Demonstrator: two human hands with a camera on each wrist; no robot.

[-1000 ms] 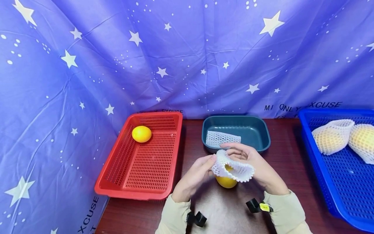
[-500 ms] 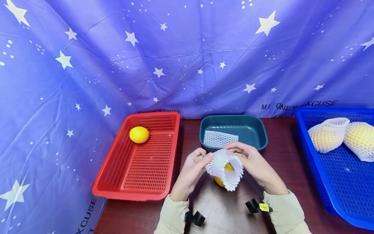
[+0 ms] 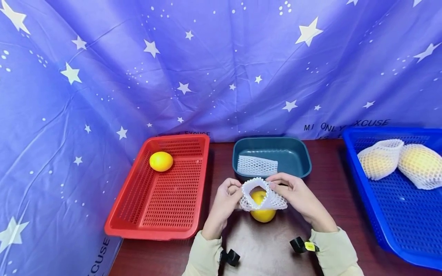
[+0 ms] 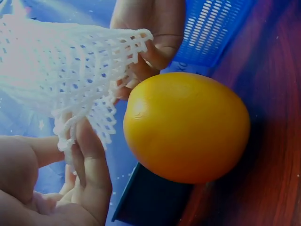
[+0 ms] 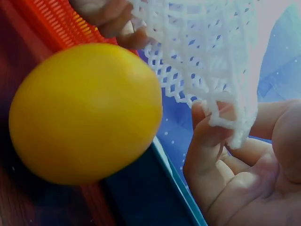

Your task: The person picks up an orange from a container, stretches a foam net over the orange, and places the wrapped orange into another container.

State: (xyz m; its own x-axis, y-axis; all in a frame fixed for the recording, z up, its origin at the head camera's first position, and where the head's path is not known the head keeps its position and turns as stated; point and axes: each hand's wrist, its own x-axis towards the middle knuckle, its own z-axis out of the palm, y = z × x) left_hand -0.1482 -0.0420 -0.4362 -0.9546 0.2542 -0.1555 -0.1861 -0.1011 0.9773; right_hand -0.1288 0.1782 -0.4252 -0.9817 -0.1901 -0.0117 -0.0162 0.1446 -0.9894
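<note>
A white foam fruit net (image 3: 279, 202) is stretched between both hands just above a yellow-orange fruit (image 3: 263, 216). My left hand (image 3: 224, 203) pinches one side of the net's edge between thumb and fingers. On the opposite side my right hand (image 3: 300, 195) pinches the edge the same way. In both wrist views the fruit (image 4: 188, 127) stands on the table below the net (image 4: 80, 70), outside it, with the net's lower opening facing it. Through the upper opening, in the head view, the top of the fruit shows.
At the left, a red basket (image 3: 165, 199) holds another yellow fruit (image 3: 161, 161). Behind the hands, a dark green tray (image 3: 293, 157) holds a flat foam net (image 3: 257, 165). A blue basket (image 3: 397, 214) at the right holds net-wrapped fruits (image 3: 380, 159). A starry curtain (image 3: 221, 69) hangs behind.
The net's upper opening has turned from facing right and forward to facing up, and it is spread rounder between the hands. The fingers have shifted along its edge; the fruit stays beneath.
</note>
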